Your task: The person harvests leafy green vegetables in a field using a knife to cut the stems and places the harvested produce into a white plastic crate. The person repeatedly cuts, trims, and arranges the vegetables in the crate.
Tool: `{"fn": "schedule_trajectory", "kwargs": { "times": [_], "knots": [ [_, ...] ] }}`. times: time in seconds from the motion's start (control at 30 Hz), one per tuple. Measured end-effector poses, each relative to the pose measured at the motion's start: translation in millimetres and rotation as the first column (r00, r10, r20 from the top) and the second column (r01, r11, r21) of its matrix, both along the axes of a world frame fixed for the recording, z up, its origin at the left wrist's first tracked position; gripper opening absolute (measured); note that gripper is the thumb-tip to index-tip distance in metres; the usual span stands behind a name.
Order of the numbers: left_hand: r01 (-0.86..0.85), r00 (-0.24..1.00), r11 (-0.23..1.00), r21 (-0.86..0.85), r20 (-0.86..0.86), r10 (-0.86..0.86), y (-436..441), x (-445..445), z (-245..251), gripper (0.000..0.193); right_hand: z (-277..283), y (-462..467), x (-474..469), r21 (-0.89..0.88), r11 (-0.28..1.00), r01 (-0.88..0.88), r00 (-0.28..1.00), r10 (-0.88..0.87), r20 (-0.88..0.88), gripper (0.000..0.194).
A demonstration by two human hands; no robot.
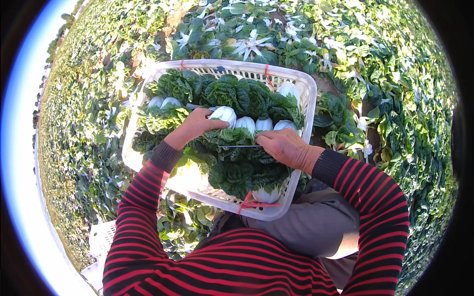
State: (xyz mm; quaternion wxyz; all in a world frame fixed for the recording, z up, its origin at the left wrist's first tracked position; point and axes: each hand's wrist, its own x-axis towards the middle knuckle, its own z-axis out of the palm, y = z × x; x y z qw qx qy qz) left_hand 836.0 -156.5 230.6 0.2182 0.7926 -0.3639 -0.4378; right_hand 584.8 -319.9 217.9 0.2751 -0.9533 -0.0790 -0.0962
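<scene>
A white plastic crate [309,92] full of leafy green cabbage heads lies before me, with red ties at its rim. My left hand [202,124] rests on a pale cabbage base [225,115] near the crate's middle, thumb across it and fingers partly hidden behind. More white bases sit in a row to its right. My right hand [281,146] is closed around something at the right end of a thin blade [239,146], probably a knife whose handle is hidden in the fist. The blade lies flat over dark green leaves. Another white base [267,194] shows at the crate's lower right corner.
Rows of leafy plants and cut outer leaves [251,44] surround the crate on the ground. Another white perforated crate [102,236] stands at the lower left, beside my left sleeve. My bent knee [314,222] is close to the crate's lower right side.
</scene>
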Motion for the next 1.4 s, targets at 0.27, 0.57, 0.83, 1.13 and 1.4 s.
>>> {"fn": "schedule_trajectory", "kwargs": {
  "times": [0.27, 0.57, 0.83, 1.13, 1.4],
  "knots": [
    [0.051, 0.885, 0.999, 0.017, 0.462, -0.053, 1.9, -52.5, -0.2, 0.078, 0.5, -0.7, -5.7, -0.015, 1.000, -0.001, 1.000, 0.001, -0.006, 0.014],
    [0.008, 0.822, 1.000, -0.027, 0.570, 0.009, 6.1, -71.4, -13.0, 0.091, 8.2, -44.4, 59.5, 0.563, 0.610, 0.557, 0.817, -0.277, -0.506, 0.024],
    [-0.054, 0.866, 0.998, 0.014, 0.499, 0.039, 9.9, -73.4, -13.3, 0.098, -62.7, -22.2, 107.9, 0.265, 0.917, 0.297, 0.799, -0.087, -0.595, 0.035],
    [0.088, 0.855, 0.940, -0.328, 0.509, 0.098, 9.7, -91.4, 9.8, 0.090, -23.4, -26.4, 50.3, 0.351, 0.838, 0.417, 0.888, -0.293, -0.355, 0.029],
    [0.060, 0.881, 0.989, 0.135, 0.459, -0.116, 1.9, -65.4, -9.6, 0.085, -29.8, -14.9, 24.6, 0.236, 0.881, 0.409, 0.868, -0.296, -0.398, 0.028]
  ]
}}
